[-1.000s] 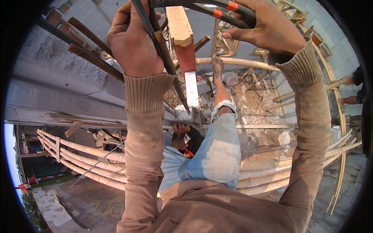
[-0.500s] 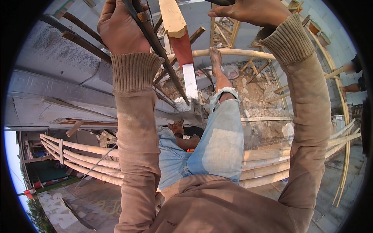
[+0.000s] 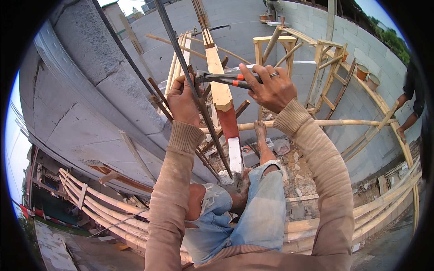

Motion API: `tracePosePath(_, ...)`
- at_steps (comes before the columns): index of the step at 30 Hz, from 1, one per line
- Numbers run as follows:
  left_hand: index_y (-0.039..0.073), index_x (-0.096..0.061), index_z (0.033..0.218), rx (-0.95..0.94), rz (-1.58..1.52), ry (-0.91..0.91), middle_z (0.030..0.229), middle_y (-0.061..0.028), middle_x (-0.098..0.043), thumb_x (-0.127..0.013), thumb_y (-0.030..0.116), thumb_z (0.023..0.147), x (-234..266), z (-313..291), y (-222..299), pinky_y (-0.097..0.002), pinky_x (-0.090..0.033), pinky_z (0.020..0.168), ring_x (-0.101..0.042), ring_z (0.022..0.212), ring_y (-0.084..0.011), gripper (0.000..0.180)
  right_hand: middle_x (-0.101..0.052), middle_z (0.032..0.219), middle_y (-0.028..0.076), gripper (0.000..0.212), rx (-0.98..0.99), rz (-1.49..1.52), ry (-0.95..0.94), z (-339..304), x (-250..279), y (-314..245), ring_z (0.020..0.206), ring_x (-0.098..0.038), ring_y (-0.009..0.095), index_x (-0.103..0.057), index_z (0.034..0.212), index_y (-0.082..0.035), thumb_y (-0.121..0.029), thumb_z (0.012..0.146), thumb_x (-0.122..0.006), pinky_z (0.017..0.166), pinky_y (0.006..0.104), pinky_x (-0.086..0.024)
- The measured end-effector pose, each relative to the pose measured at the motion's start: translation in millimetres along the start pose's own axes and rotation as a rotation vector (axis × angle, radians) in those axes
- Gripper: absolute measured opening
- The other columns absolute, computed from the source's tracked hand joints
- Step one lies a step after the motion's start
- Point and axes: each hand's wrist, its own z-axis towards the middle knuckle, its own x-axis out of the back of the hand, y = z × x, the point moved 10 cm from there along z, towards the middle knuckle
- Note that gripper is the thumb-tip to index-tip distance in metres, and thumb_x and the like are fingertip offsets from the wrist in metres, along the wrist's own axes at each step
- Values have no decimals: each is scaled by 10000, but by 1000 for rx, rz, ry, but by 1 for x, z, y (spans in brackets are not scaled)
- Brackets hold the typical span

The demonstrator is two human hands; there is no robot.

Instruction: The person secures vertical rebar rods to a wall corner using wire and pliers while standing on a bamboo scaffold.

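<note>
My right hand point(image 3: 273, 88), with a dark ring on one finger, is closed around the handles of black-and-orange pincers point(image 3: 226, 80). Their jaws meet a long dark steel reinforcing bar point(image 3: 173, 40) that slants down in front of me. Close by the jaws, my left hand point(image 3: 183, 103) has its fingers closed against the bar. What these fingers pinch is too small to make out. Just right of the bar runs a pale wooden beam point(image 3: 223, 100), with a red piece point(image 3: 229, 121) and a white block point(image 3: 235, 154) below its near end.
Bamboo poles point(image 3: 334, 122) cross ahead, and my bare foot point(image 3: 261, 131) rests at one. Rubble point(image 3: 296, 174) lies below. A grey block wall point(image 3: 58, 81) rises at left. Buckets point(image 3: 373, 81) and another person's legs point(image 3: 409, 119) are at right.
The view has tilted up, bringing both hands and the pincers fully into sight. My right hand has come closer to my left, and the pincers' jaws are now at the bar.
</note>
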Motion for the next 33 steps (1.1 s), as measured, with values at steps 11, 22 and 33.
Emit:
tracePosePath(11,78,-615,932,-91,-3,138,757,-3,-641,-649,240,951,6,-9,6,-235,-482,564,-590,625,-100,166,-591,970,65,399,-72,-86,95,4,-13,12,904,-592,218,-593,1200,-40,-197,834,-606,776,457,-476)
tracePosePath(22,78,-620,920,-57,51,186,742,-4,-622,-669,266,938,12,-12,2,-239,-473,589,-590,648,-101,196,-605,725,167,174,-171,790,-626,21,-58,33,739,-628,365,-598,937,-8,-76,778,-581,680,438,-500)
tracePosePath(33,70,-643,972,-69,-22,149,771,6,-636,-647,214,954,12,-11,0,-216,-458,566,-578,662,-86,145,-560,594,75,211,-549,1276,-1123,-8,-80,15,561,-540,178,-650,851,35,-163,824,-581,569,343,-463)
